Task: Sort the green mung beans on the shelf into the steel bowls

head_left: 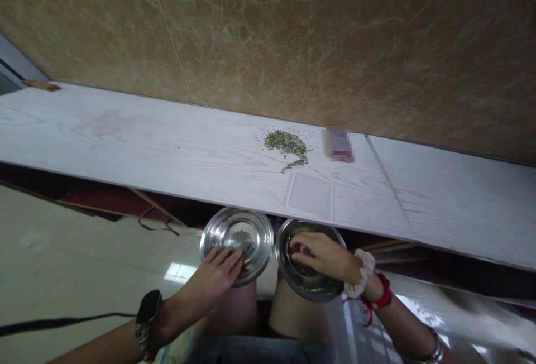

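Head view: your left hand (218,272) splays over a round silver metal bowl (261,236), right hand (320,252) curls; grips unclear. Likely light, slippery: take its rim.

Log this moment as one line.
left hand: fingers over left bowl's rim | right hand: fingers inside right bowl | loose green grains on white table

Dim overall, slightly hazy. Wall (293,34) at twelve o'clock dark; shelf (201,146) paler, evenly lit. Pane-shaped glare on floor (104,274) between seven and eight o'clock; streakier glare at four. Deep shadow beneath shelf at nine, four. Bright highlights in seven-o'clock bowl (259,235); five-o'clock bowl (320,284) darker inside. Blocky pixelation masks item (340,145) near three. Grains (287,142) soft. Wide-angle stretch toward edges; floor smeared at four.
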Motion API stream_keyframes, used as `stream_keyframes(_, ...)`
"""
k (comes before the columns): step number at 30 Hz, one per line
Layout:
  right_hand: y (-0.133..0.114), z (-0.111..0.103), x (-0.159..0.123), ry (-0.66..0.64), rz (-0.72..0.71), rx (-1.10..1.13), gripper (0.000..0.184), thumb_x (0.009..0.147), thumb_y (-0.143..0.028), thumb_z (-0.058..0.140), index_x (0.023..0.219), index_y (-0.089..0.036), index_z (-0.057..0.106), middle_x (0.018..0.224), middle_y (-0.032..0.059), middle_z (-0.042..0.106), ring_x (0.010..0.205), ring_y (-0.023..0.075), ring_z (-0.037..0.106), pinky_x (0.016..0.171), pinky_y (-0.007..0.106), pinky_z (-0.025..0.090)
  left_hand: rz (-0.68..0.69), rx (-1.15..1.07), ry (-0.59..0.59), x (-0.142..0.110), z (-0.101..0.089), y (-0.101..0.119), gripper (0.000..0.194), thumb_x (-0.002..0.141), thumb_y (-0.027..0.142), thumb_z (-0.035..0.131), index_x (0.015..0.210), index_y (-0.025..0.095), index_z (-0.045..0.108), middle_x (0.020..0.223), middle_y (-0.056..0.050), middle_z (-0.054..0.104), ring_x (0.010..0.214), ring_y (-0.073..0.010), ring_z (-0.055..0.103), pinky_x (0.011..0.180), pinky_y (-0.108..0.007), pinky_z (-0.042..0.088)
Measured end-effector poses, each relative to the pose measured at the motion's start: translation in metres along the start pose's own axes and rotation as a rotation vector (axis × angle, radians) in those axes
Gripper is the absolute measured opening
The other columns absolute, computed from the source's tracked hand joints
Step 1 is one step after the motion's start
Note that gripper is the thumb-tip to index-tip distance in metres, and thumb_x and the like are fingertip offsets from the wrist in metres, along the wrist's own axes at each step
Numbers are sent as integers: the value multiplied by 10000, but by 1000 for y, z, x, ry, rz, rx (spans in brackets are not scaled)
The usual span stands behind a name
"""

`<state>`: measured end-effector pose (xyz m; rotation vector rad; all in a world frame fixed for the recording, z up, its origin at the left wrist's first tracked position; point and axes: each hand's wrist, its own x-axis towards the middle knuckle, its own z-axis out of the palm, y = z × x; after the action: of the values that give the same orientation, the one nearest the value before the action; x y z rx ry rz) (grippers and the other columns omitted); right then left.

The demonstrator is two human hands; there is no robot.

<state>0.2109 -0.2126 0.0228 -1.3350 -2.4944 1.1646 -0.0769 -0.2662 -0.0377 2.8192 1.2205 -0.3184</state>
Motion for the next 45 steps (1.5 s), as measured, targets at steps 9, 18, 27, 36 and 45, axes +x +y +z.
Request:
stream_keyframes(9, -1, -2, 6, 7, -23, -14, 165, 864, -279, 540, 946, -186, 648, 907, 53, 667, 751, 140, 590, 722, 278, 475, -15, 31, 47, -10, 22, 17, 418, 890, 82, 486, 1255, 232, 622, 1275, -111, 629, 1187, -289, 570, 996, -471, 428)
stream_keyframes(18, 2, 1, 7, 8, -17, -19, 181, 866, -280, 536, 957, -172, 649, 934, 69, 671, 764, 151, 603, 735, 292, 494, -6, 19, 57, -5, 14, 9, 419, 906, 101, 496, 1290, 237, 591, 1281, -106, 624, 1214, -262, 547, 1019, -439, 406)
stream_keyframes(27, 2, 1, 0, 2, 0, 22, 196, 869, -294, 538, 975, -170, 646, 915, 66, 681, 765, 155, 618, 725, 290, 499, 45, 4, 67, -6, 8, 5, 378, 904, 64, 479, 1228, 204, 613, 1218, -108, 651, 1137, -222, 588, 985, -385, 410)
stream_keyframes(36, 0, 5, 2, -53, 6, 17, 184, 868, -271, 557, 980, -159, 651, 916, 92, 691, 772, 168, 629, 737, 307, 505, 130, -25, 28, -7, -1, -1, 314, 879, 55, 568, 1147, 204, 639, 1076, -53, 712, 1024, -197, 640, 888, -313, 456)
stream_keyframes(45, 2, 6, 1, -41, 7, 33, 213, 874, -292, 546, 997, -152, 649, 915, 79, 683, 777, 154, 617, 740, 281, 489, 138, 1, 50, 3, -6, -2, 277, 884, 79, 574, 1132, 182, 645, 1079, -70, 705, 1035, -203, 632, 862, -321, 453)
